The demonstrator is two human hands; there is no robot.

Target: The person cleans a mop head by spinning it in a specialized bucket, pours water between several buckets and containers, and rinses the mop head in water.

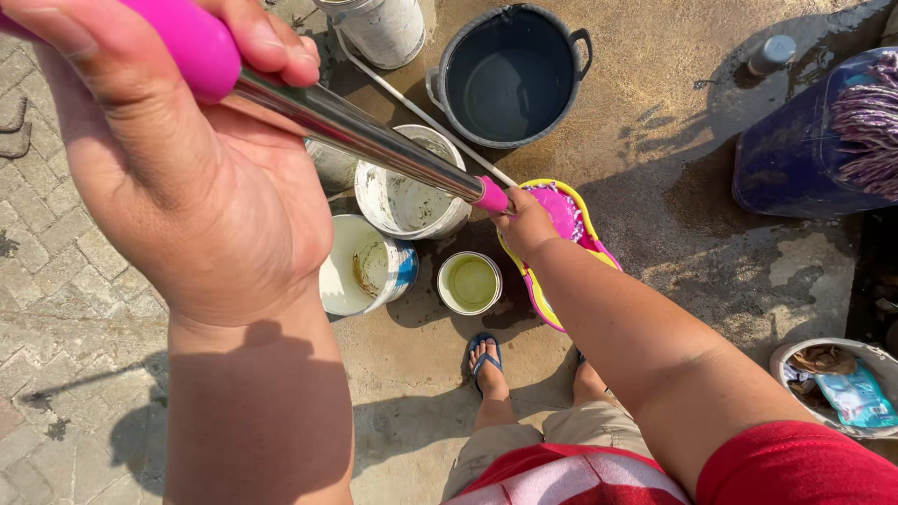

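My left hand (187, 159) is raised close to the camera and grips the pink top grip of a mop handle (365, 136), a shiny metal pole slanting down to the right. My right hand (526, 224) holds the pole low down, by its pink collar. Below it stands a yellow and pink mop bucket (547, 295) with the pink mop head (561, 210) in its wringer. My feet in blue flip-flops (485, 360) stand just behind the bucket.
Two white paint pails (412, 201) (360, 271) and a small pail of greenish liquid (470, 282) stand left of the mop bucket. A dark tub of water (510, 79), a blue barrel (804, 150) with a purple mop, and a white basin (837, 388) surround them on wet concrete.
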